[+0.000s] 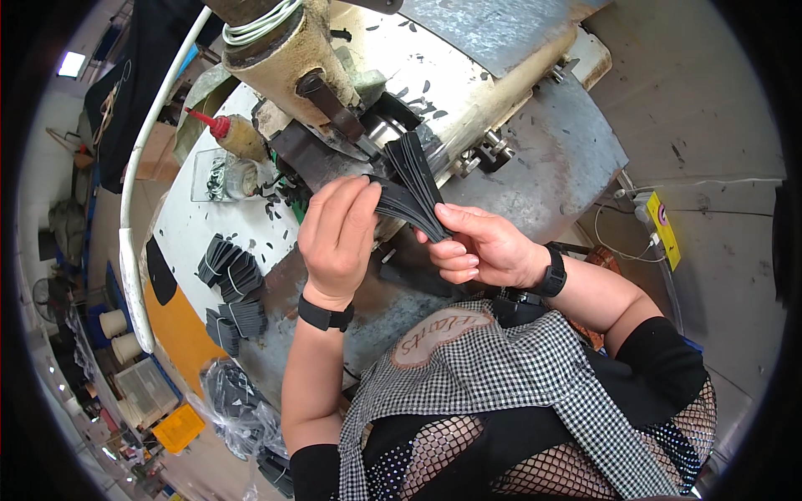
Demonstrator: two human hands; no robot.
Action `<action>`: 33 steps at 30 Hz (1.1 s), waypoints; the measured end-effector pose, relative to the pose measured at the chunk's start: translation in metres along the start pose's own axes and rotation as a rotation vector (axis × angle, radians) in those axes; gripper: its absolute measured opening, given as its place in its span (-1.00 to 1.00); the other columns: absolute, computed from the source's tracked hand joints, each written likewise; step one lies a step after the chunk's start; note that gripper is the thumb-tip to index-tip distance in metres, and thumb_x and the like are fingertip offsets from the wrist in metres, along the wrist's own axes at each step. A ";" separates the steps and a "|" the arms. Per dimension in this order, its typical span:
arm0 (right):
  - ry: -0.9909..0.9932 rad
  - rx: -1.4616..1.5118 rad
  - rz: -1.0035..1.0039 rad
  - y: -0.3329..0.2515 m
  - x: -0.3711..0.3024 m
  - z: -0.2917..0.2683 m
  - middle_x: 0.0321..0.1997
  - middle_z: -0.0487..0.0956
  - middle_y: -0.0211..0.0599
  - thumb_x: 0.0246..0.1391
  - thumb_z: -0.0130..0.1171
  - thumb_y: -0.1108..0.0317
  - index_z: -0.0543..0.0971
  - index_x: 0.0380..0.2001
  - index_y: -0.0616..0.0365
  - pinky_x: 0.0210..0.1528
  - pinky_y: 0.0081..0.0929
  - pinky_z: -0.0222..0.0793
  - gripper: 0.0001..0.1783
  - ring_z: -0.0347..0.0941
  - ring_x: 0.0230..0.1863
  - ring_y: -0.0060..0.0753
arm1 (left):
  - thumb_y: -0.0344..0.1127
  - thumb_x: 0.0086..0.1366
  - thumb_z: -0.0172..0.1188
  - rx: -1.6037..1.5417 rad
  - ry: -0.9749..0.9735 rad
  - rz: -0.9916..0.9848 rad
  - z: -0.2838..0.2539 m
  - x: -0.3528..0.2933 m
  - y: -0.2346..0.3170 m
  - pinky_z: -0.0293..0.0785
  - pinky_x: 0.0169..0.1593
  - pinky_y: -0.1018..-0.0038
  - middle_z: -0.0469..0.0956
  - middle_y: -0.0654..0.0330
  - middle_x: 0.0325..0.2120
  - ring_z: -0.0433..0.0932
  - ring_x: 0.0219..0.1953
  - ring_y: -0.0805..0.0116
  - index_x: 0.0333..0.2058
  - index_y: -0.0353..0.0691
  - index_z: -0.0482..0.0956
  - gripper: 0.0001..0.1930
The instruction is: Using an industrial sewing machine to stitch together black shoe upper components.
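A bundle of thin black strips (413,171) is held up in front of the machine, spread in a V into two groups. My right hand (493,249) pinches the lower end where the groups meet, thumb on top and fingers curled beneath. My left hand (336,242) has its fingers closed at the end of the left-hand group. The other group points up toward the machine head (296,63), its far end free. Left of my left hand, stacks of similar black strips (238,274) lie on the table, with more bundles (236,324) just below.
A bottle with a red nozzle (241,139) and a clear box (215,177) stand left of the machine. Black scraps litter the white tabletop (180,238). A white tube (127,200) hangs at the left. Clear plastic bags (242,409) with dark pieces sit at the lower left.
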State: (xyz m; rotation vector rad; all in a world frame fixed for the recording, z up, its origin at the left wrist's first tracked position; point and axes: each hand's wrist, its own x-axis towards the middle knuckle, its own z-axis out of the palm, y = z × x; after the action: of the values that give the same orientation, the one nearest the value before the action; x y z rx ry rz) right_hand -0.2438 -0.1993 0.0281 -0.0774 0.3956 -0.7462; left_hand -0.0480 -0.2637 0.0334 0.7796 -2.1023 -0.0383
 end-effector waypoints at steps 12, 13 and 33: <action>0.002 -0.010 0.001 0.002 0.000 -0.001 -0.66 0.10 -0.64 0.32 -0.19 0.10 0.42 -0.26 0.18 -0.66 -0.71 -0.10 -0.64 -0.09 -0.70 -0.74 | -0.64 -0.27 0.24 0.060 -0.039 0.050 -0.004 -0.001 0.001 0.42 -0.27 0.37 0.48 0.16 -0.38 0.48 -0.31 0.17 -0.30 -0.27 0.63 -0.59; 0.004 -0.015 0.007 0.003 0.000 0.000 -0.66 0.10 -0.64 0.32 -0.19 0.10 0.42 -0.26 0.18 -0.66 -0.71 -0.10 -0.64 -0.09 -0.70 -0.74 | -0.63 -0.28 0.23 0.070 -0.057 0.047 -0.005 -0.001 0.001 0.41 -0.26 0.36 0.48 0.16 -0.37 0.47 -0.30 0.17 -0.30 -0.26 0.63 -0.58; -0.011 -0.001 -0.022 0.001 0.001 -0.001 -0.63 0.12 -0.61 0.32 -0.20 0.08 0.41 -0.21 0.18 -0.64 -0.69 -0.08 -0.63 -0.07 -0.68 -0.72 | -0.59 -0.20 0.23 0.124 0.006 0.041 0.001 0.006 0.000 0.48 -0.30 0.40 0.52 0.17 -0.41 0.50 -0.34 0.21 -0.31 -0.26 0.62 -0.65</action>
State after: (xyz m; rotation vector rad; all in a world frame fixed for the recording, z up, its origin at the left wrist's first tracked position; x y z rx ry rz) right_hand -0.2428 -0.1992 0.0268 -0.0866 0.3850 -0.7670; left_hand -0.0515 -0.2671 0.0366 0.8081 -2.1302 0.1180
